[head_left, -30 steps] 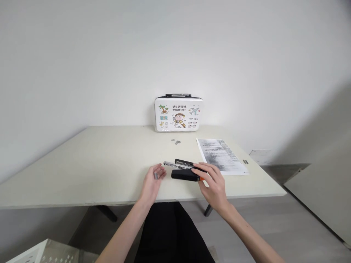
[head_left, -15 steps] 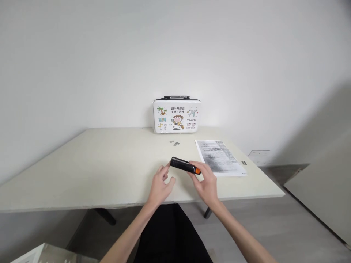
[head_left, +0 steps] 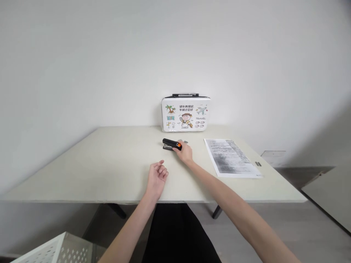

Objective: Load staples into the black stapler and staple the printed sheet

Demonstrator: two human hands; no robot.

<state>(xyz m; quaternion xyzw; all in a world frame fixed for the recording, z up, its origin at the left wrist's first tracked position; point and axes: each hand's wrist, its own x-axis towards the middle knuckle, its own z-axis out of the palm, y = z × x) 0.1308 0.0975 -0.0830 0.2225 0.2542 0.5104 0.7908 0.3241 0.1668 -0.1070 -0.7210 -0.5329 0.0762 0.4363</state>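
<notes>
A black stapler (head_left: pixel 170 143) with an orange patch at its rear end is gripped in my right hand (head_left: pixel 184 151), over the middle of the table. Its front points left, and its upper arm and base stand apart there. Grey staple strips (head_left: pixel 185 141) lie just behind my right hand, partly hidden by it. Nearer the table's front edge, my left hand (head_left: pixel 157 177) is palm up with nothing in it. Its fingers are loosely curled and apart, clear of the stapler.
Against the wall stands a white cartoon-printed case (head_left: pixel 186 115) with a black handle. Printed paper (head_left: pixel 233 159) lies on the table (head_left: pixel 95 168) at the right, with small grey strips (head_left: pixel 258 164) beyond it. A white perforated basket (head_left: pixel 74 250) shows at the lower left.
My right hand has carried the stapler forward and left, towards the staple strips. My left hand has come away from the stapler's front end and turned palm up. The view has shifted left.
</notes>
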